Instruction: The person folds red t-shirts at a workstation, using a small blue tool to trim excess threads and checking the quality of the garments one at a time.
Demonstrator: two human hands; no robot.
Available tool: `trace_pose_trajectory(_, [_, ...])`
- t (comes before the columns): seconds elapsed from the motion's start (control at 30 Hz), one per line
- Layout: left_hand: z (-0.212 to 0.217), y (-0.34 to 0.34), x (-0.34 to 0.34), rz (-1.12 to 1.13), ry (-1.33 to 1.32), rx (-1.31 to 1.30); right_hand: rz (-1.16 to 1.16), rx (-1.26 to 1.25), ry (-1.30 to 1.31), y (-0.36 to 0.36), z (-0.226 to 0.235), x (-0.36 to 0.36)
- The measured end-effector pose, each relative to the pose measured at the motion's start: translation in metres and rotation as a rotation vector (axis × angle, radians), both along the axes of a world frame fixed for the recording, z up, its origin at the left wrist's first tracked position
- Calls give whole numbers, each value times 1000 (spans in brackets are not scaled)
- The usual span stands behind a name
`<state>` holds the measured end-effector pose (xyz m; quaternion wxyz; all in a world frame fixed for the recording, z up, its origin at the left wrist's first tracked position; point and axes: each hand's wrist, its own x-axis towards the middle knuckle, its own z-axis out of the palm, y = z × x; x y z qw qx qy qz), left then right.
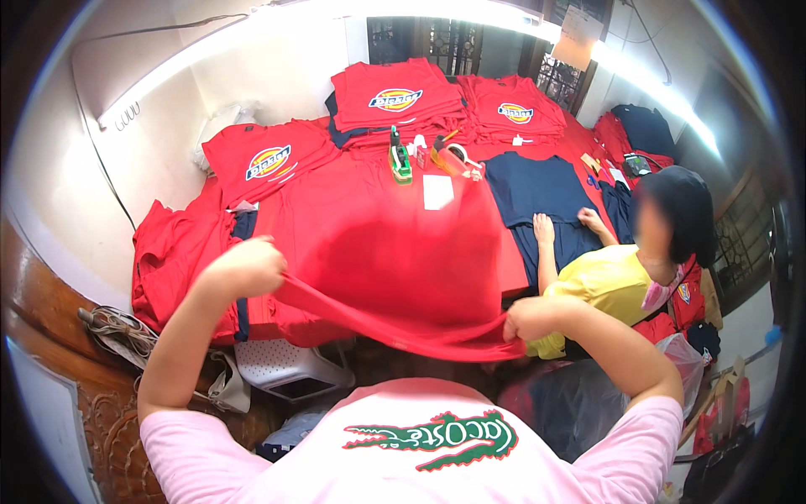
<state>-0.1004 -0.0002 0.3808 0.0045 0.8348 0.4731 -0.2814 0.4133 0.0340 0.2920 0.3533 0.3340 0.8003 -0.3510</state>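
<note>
A red T-shirt [395, 277] is stretched between my two hands above the near edge of the table, its far part blurred by motion. My left hand [249, 267] is closed on one corner of its near edge. On the other side, my right hand [537, 321] grips the opposite corner in a fist. The edge sags in a curve between them. Beneath and beyond it lies more red cloth [319, 202] on the table. A small white paper [437, 192] rests just past the raised shirt.
Stacks of red shirts [395, 97] with printed fronts stand at the back. A green tape dispenser [400, 160] sits mid-table. At right, a co-worker in yellow [600, 281] has both hands at a navy shirt [546, 189]. A white plastic stool [290, 367] stands below the table's near edge.
</note>
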Motion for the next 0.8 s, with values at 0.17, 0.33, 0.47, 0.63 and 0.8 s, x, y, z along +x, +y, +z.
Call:
trace_pose_trajectory(0.17, [52,-21,-39,314,-1073,106,-270,641,456,31,85,53])
trace_pose_trajectory(0.33, [27,-31,-109,135,-1562,370,-586,291,875,18,151,-6])
trace_pose_trajectory(0.47, [63,-18,-1,-391,-2041,-274,-206,594,943,15,152,-28])
trace_pose_trajectory(0.63, [62,-32,13,37,-2144,-221,-257,117,1093,11,134,-48])
trace_pose_trajectory(0.8, [93,-17,111,93,-1596,-225,-149,125,1139,-36,104,-115])
